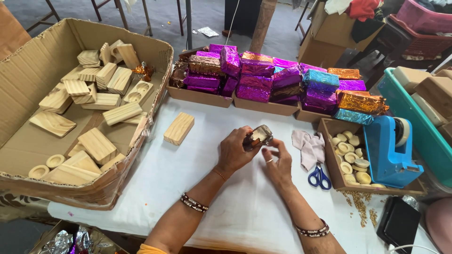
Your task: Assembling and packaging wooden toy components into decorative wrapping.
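Head view, and we start at the table's left edge, where a big cardboard box (28, 80) overhangs, loaded with pale wooden blocks (96, 84), some drilled with round holes. Just right of it, 1 loose wooden block (179, 128) lies alone on the white table cover (226, 207).

Centre now: the left hand (234, 151) has its fingers wrapped round a small block half-dressed in brown foil (257, 137), held up off the cover in front of the back-edge trays. The right hand (278, 162) is beside it, fingertips pinching at the wrap's lower edge. Both hands are grasping that 1 piece, neither slack.

Behind them, along the far edge, shallow cardboard trays (200, 96) carry stacked foil-wrapped blocks (256, 75) in purple, teal and orange.

Right of the hands lies a pink cloth (308, 146), with blue-handled scissors (320, 178) just below it. Next comes a tray of small round wooden cups (348, 157), then a blue tape dispenser (388, 150) partly over that tray. Grain is scattered near the right front corner, beside a black phone (398, 223).

The risk, as I judge it: thin foil under pinching fingertips could tear or crease at a corner, and a loosened grip would drop the block onto the cover.
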